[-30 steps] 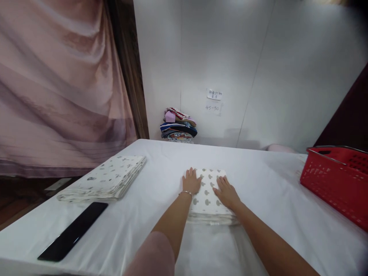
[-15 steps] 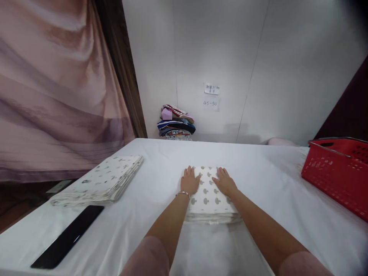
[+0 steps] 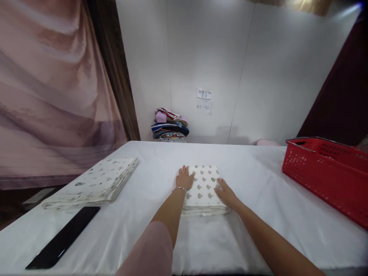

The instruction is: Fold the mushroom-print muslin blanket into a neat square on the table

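A folded white cloth (image 3: 202,188) printed with grey-green motifs lies in layers on the white-covered table in front of me. My left hand (image 3: 184,179), with a bracelet at the wrist, rests flat on the cloth's upper left side, fingers spread. On the opposite side my right hand (image 3: 226,193) touches the right edge, its fingers stretched out. Neither hand grips the cloth. Farther left lies a larger stack of folded white printed cloth (image 3: 99,180).
A long black flat object (image 3: 64,237) lies at the table's left front. On the right stands a red plastic basket (image 3: 324,176) with a metal handle. Behind the table is a pile of folded fabrics (image 3: 170,125) against the wall. A pink curtain (image 3: 57,92) hangs at left.
My right hand has slid from the top of the cloth down along its right edge. My left hand stays on the left side. The view has shifted, showing more of the red basket.
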`<state>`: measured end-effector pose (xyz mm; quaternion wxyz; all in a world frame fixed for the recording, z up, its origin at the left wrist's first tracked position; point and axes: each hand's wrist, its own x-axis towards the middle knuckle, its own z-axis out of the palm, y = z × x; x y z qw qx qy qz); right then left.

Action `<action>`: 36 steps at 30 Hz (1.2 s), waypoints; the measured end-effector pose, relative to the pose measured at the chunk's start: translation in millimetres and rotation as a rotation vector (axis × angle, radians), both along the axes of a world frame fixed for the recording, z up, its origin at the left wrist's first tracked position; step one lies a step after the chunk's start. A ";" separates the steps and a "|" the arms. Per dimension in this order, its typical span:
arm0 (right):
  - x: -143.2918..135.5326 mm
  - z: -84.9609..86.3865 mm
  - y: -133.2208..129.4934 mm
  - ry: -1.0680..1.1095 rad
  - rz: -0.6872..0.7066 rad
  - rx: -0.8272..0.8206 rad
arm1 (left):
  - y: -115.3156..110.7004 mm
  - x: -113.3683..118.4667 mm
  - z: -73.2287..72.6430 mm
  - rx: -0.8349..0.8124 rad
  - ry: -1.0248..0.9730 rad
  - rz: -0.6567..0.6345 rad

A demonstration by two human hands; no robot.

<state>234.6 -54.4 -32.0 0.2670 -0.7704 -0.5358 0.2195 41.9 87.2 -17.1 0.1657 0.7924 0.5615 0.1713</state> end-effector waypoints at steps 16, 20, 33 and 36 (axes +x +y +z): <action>-19.5 -20.7 -55.4 0.115 -0.066 0.308 | -117.9 -77.4 -19.5 -0.186 -0.652 0.069; -20.2 -19.0 -58.1 0.087 -0.070 0.314 | -134.5 -75.7 -15.0 -0.106 -0.587 0.107; -6.7 4.9 -52.2 0.320 -0.194 0.149 | -135.5 -74.0 -15.8 -0.048 -0.565 0.112; -2.7 11.6 -49.2 0.321 -0.221 0.073 | -135.7 -73.5 -16.6 -0.031 -0.554 0.125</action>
